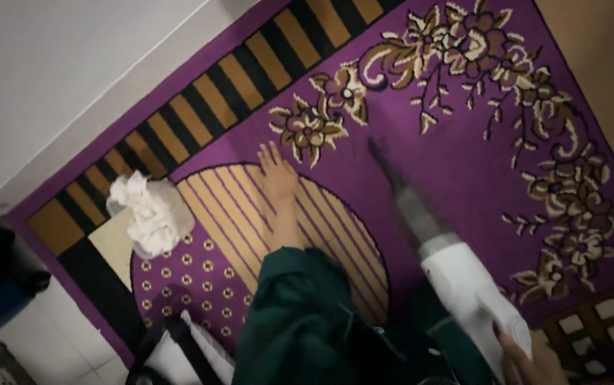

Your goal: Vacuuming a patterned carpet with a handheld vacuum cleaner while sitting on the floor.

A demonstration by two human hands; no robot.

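My left hand [277, 173] is flat on the rug [464, 164], fingers spread wide, palm pressed down on the cream panel with the thin purple stripes. My dark green sleeve [300, 314] runs back from it toward the bottom of the view. My right hand [531, 360] is down at the lower right edge, wrapped around the white handle of a handheld vacuum [464, 285]. Its grey tube is blurred, and the dark narrow nozzle sits on the plain purple pile just to the right of my flat hand, near but not touching it.

The rug is bright purple, with gold and brown flower sprays curling across the top and down the right side. A band of black and orange bars borders its upper left edge. Below my left hand there's a purple patch dotted with little cream rings. A crumpled white cloth [153, 212] lies on the rug, left of my hand and well apart from it. Beyond the border is a pale wall [57, 64], and white floor tiles [50, 335] show at lower left.
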